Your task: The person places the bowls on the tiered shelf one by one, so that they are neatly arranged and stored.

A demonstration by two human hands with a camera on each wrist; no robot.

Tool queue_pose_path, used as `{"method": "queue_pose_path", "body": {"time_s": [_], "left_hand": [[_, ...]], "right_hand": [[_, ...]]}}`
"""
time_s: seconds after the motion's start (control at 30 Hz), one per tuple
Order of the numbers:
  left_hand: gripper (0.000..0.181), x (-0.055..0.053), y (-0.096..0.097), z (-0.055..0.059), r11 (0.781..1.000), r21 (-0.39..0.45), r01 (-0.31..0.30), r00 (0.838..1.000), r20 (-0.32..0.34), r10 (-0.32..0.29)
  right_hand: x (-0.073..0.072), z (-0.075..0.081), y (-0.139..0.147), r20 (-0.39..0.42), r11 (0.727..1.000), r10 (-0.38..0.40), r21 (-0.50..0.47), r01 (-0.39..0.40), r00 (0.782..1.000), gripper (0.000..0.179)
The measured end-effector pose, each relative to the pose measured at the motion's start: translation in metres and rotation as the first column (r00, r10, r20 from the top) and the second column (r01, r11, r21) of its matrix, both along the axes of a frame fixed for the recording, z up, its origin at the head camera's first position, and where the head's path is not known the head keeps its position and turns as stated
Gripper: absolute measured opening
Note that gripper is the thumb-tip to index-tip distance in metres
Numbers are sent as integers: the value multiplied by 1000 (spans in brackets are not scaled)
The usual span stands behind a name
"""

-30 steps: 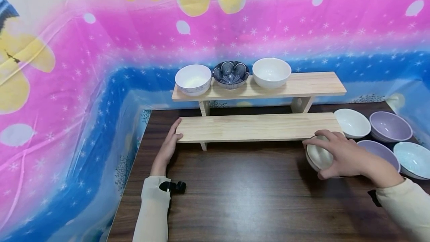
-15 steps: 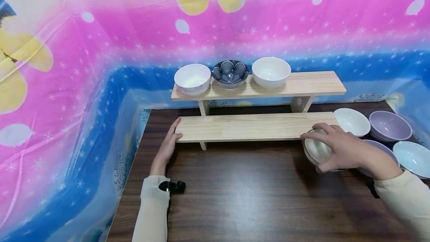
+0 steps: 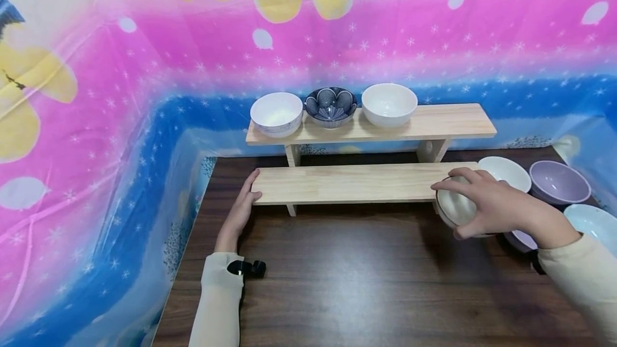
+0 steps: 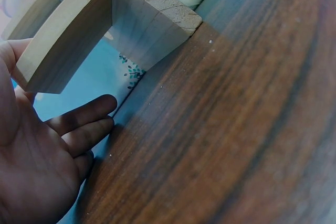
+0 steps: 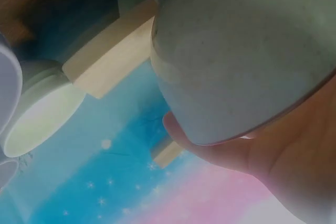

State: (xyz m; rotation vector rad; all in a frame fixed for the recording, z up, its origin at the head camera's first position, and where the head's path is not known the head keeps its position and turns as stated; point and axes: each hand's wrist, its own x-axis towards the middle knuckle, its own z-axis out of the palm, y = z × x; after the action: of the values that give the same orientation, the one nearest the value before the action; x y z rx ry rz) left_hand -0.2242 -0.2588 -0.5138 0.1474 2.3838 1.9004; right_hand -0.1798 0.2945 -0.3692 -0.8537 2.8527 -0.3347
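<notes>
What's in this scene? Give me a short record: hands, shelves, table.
Left hand: holds the lower shelf at its left end
Right hand: holds a tilted cream bowl near that shelf's right end
Upper shelf: white bowl, dark patterned bowl, another white bowl
Table, right side: third white bowl, purple bowl, second purple bowl partly hidden, pale blue bowl
</notes>
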Motion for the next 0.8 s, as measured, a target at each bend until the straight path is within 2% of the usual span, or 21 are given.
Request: {"method": "queue_pose_path", "body": {"time_s": [0.2,0.4,0.63,0.8], "left_hand": [[68,0,0,1,1000,2,0,1000,-2,0],[67,1,1,1,1000,2,-1,1000,8,1],[69,2,0,1,1000,10,-1,1000,0,1],[68,1,0,2,1000,-3,1,1000,-6,-1]], "right_hand": [[-4,3,-4,0,1000,14,5,-14,1000,94],[-9,12,-5,6,1000,24,6,-24,1000,100],[-21,25,-4,-45,998,59,-24,-60,997,103],[-25,31,-5,-46,997,62,-33,-64,997,102]]}}
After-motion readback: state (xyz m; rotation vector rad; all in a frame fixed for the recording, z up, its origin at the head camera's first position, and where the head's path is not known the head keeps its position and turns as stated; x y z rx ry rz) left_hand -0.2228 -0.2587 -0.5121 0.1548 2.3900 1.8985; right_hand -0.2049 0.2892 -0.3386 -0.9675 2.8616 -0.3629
